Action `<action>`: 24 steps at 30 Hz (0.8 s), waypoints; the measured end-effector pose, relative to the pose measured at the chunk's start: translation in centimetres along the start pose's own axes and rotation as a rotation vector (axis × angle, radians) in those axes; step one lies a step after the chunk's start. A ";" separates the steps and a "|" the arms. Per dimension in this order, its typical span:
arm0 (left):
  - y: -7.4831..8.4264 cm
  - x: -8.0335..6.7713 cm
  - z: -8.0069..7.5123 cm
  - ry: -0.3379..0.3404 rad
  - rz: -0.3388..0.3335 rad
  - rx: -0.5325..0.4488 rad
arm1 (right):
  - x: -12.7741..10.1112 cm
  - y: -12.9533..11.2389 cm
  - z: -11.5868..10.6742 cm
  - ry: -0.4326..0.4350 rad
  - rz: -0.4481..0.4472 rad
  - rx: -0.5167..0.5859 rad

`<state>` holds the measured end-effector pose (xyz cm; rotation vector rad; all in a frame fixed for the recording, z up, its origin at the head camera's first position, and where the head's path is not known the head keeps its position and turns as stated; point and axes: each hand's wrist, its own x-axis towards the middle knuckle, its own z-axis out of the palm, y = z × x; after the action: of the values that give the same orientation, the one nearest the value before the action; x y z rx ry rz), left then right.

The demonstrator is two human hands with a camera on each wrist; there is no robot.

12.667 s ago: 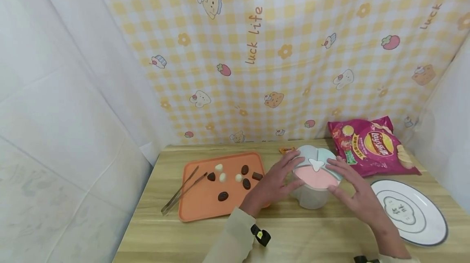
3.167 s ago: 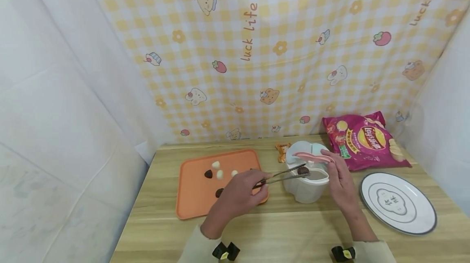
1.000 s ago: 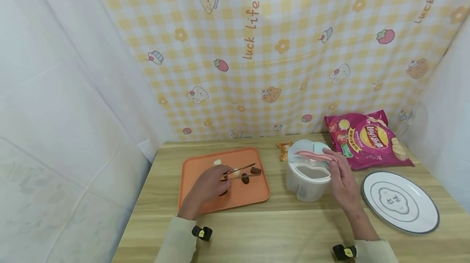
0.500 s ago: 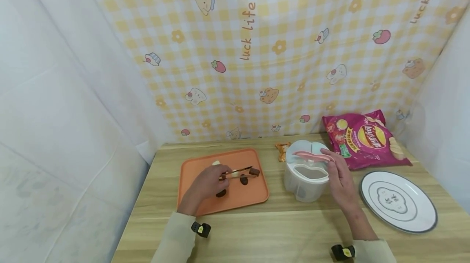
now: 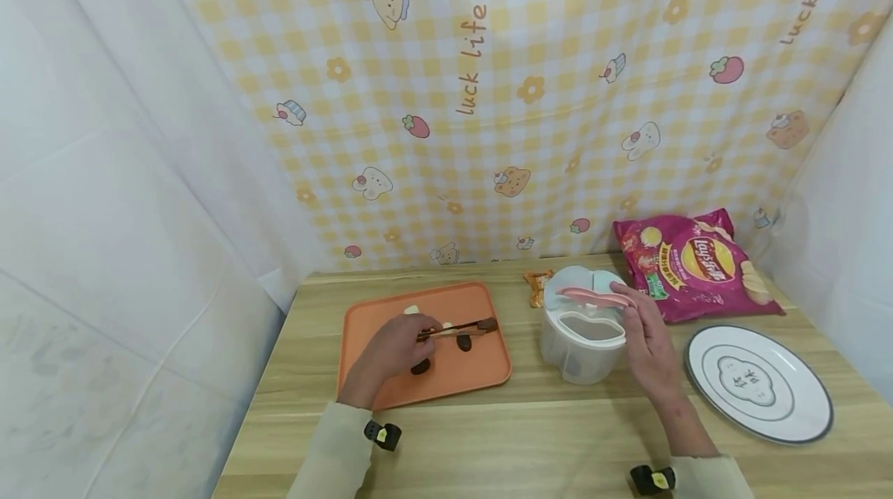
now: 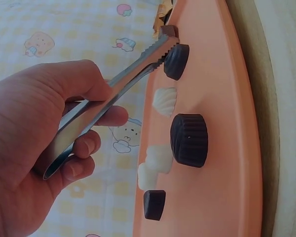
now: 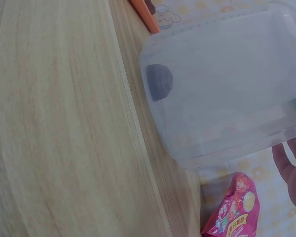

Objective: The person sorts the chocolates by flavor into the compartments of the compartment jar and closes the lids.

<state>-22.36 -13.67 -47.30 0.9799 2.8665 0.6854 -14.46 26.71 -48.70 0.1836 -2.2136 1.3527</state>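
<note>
My left hand holds metal tongs over the orange tray. The tongs' toothed tips have come together at a brown chocolate near the tray's right side. Dark chocolates and white chocolates, one shell-shaped, lie along the tray, partly covered by the hand in the head view. My right hand holds up the pink lid flap of a translucent container, so its front compartment stands uncovered. Through the container's wall a dark chocolate shows at the bottom.
Behind the container lies an orange-wrapped candy. A magenta chip bag rests at the back right against the patterned curtain. A white plate sits right of the right hand on the wooden table.
Earlier both hands were at the covered container; later the tongs held a dark chocolate over its uncovered compartment. Since then the left hand moved back left, and the tongs closed at the brown chocolate.
</note>
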 end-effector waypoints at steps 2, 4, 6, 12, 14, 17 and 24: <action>0.0 0.0 0.0 0.013 0.016 0.018 | 0.0 0.0 0.0 0.000 0.000 0.002; 0.0 0.0 0.1 0.025 0.026 0.033 | 0.0 0.0 0.0 -0.001 -0.001 0.002; 0.0 0.0 0.1 0.034 0.031 0.041 | 0.0 0.0 0.0 -0.001 0.000 0.003; 0.0 -0.1 0.2 0.051 0.036 0.036 | 0.0 0.0 0.0 0.007 -0.002 -0.003; 0.1 -0.2 0.2 0.055 0.038 0.035 | 0.0 0.0 0.1 0.010 -0.005 0.001; 0.2 -0.2 0.1 0.063 0.041 0.028 | 0.0 0.0 0.1 0.012 -0.012 0.012; 0.9 -0.7 -0.6 0.089 0.043 0.007 | 0.0 0.1 0.0 0.012 -0.016 0.015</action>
<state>-21.38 -13.69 -46.47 1.0411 2.9332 0.7415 -14.51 26.70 -48.75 0.1973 -2.1882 1.3585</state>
